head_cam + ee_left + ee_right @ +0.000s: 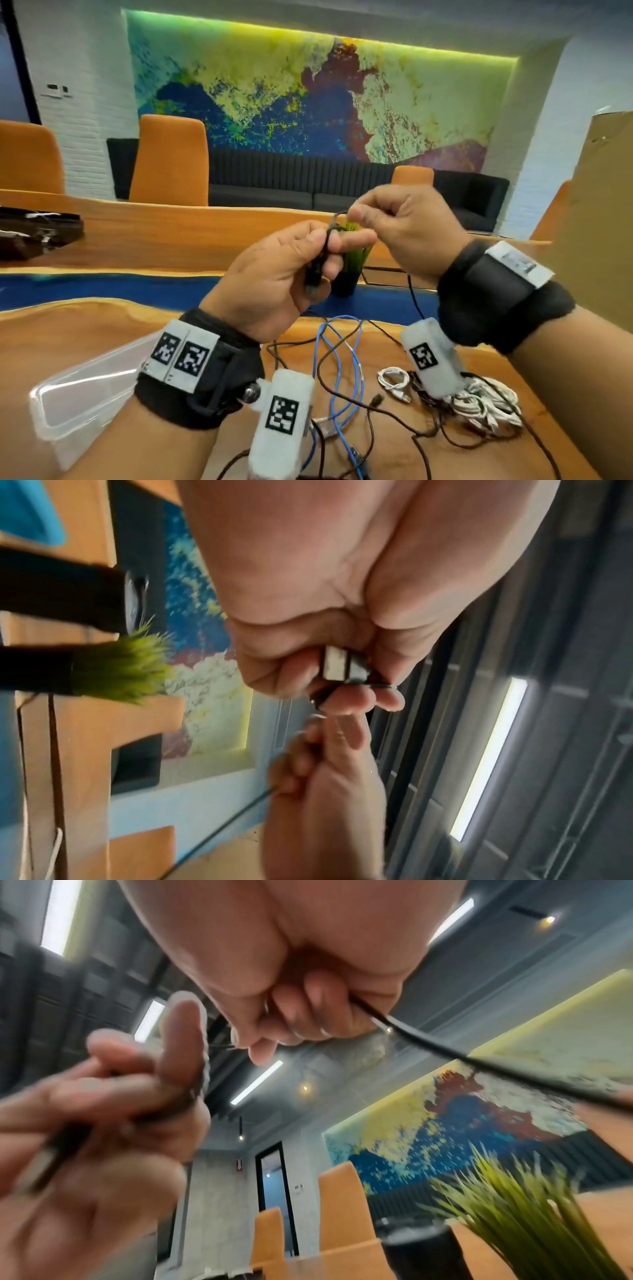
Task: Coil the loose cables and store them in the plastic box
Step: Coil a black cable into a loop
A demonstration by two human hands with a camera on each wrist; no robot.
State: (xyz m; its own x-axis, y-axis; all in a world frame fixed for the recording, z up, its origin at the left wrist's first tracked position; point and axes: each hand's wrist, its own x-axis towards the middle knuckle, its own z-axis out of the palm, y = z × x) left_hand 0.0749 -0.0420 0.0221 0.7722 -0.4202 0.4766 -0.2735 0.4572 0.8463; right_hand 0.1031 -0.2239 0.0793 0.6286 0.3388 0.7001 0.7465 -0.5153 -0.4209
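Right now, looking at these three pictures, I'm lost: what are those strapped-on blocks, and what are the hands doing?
No machine here: a person wears three cameras. The big picture comes from the head; the other two come from the white marked blocks strapped at each wrist, looking forward at whatever is held. The left hand grips the plug end of a black cable; the right hand pinches the same cable just above. On the wooden table lie a blue cable, white cables and dark cables, loose. A clear plastic box sits at the left.
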